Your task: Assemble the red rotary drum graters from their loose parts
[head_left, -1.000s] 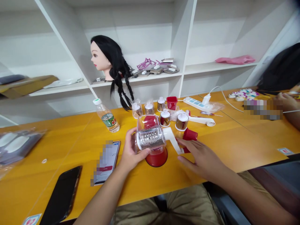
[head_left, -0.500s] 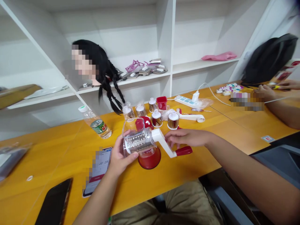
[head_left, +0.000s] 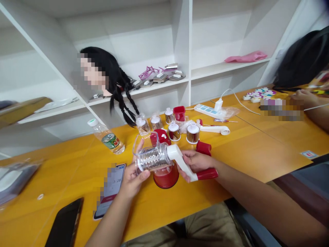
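Note:
A rotary grater [head_left: 151, 157] with a clear plastic housing and a metal drum stands over its red base [head_left: 167, 176] on the table. My left hand [head_left: 135, 176] is closed round the left end of the housing, thumb in front and some fingers hidden behind. From the drum's right end a white crank [head_left: 181, 161] slants down to a red handle [head_left: 207, 174]. Closed on the crank's white arm is my right hand [head_left: 199, 160], its fingers partly hidden behind it. Just behind that hand lies a red plastic piece [head_left: 204, 148].
Several metal grater drums [head_left: 192, 133] stand behind, near a red cup [head_left: 179, 113] and a white crank arm [head_left: 214, 129]. A water bottle [head_left: 110, 140] and two phones [head_left: 65, 221] lie leftward. A power strip [head_left: 207, 110] sits further back; a co-worker's hand [head_left: 305, 99] is at right.
My right hand has come down from behind the crank and taken hold of its arm. The red piece behind it now shows. My left hand keeps its grip; the view has shifted slightly.

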`<action>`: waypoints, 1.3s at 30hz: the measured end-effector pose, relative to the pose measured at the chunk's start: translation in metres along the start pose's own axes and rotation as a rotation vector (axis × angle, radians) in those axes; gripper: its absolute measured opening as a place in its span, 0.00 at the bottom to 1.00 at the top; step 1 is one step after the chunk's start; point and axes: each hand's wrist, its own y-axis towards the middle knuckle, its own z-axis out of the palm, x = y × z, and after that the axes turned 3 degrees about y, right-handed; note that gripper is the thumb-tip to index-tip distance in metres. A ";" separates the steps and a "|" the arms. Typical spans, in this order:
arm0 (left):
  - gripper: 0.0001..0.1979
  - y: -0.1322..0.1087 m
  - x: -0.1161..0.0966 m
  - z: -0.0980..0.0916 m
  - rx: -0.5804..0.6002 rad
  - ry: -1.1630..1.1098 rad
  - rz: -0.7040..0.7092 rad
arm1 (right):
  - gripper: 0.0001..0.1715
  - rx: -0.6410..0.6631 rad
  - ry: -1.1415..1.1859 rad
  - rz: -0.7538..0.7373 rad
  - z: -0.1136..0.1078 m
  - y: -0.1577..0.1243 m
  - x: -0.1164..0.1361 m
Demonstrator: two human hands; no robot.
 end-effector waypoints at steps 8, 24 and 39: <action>0.23 0.002 -0.001 -0.005 0.116 -0.023 -0.007 | 0.28 0.035 0.088 -0.078 0.006 0.001 -0.004; 0.23 0.003 -0.003 -0.003 0.076 -0.049 -0.033 | 0.31 0.080 0.254 0.048 0.008 -0.005 -0.002; 0.21 0.004 0.003 -0.005 0.046 -0.120 -0.052 | 0.38 -0.014 0.091 -0.056 0.027 -0.001 -0.006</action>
